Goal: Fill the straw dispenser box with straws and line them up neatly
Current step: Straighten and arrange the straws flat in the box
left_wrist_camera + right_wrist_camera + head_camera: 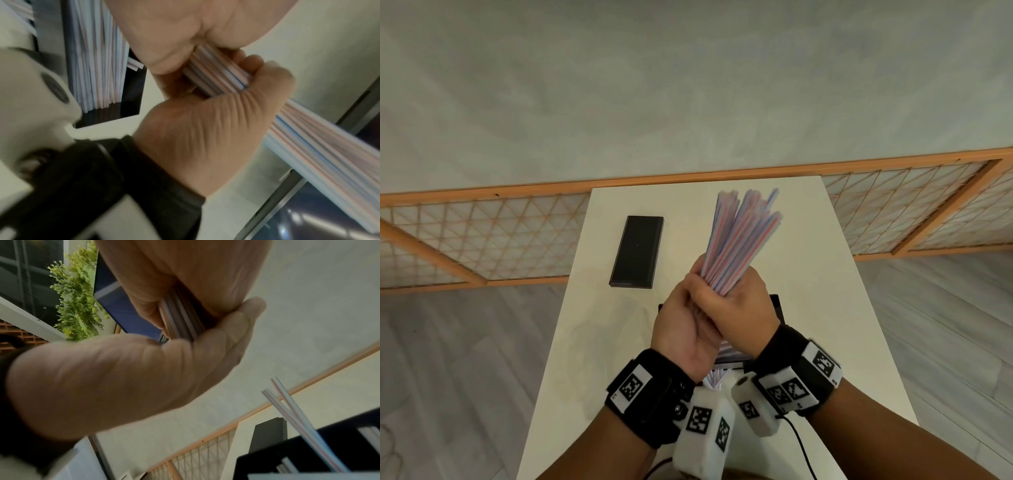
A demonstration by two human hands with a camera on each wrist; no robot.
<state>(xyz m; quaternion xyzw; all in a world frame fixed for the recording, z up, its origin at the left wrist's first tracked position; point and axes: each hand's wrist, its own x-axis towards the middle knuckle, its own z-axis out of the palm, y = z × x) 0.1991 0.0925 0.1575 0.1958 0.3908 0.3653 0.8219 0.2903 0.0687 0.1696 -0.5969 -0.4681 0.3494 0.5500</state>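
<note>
Left hand: we close it round the low end of the bundle, fingers curled, nothing else in it.
Right hand: wrapped round the same end from the other side and pressed against the left, so that both fists share one grip.
Box: black and open at the top, it sits on the table right beneath our hands and is mostly hidden by them.
Straws in box: a layer already lies lengthwise inside. Two strays poke up crossed over the rim, out of line.
Bundle: striped red, blue and white, held clear above the table and slanting up and away from us. Its far tips fan out and stand uneven.
Slab: a flat black piece lying apart to the left, farther up the table. It may be the box's lid; we cannot tell.
Table: white and narrow, running away from us.
Screen: an orange-framed lattice beyond the table's far end.
Step in hand: we judge this to be squaring up a fresh handful before loading. The box looks part-filled.
Next move calls for: evening the tips, turning the bundle to lie along the box's length, lowering it in without splaying, then pressing the two strays flat.
</note>
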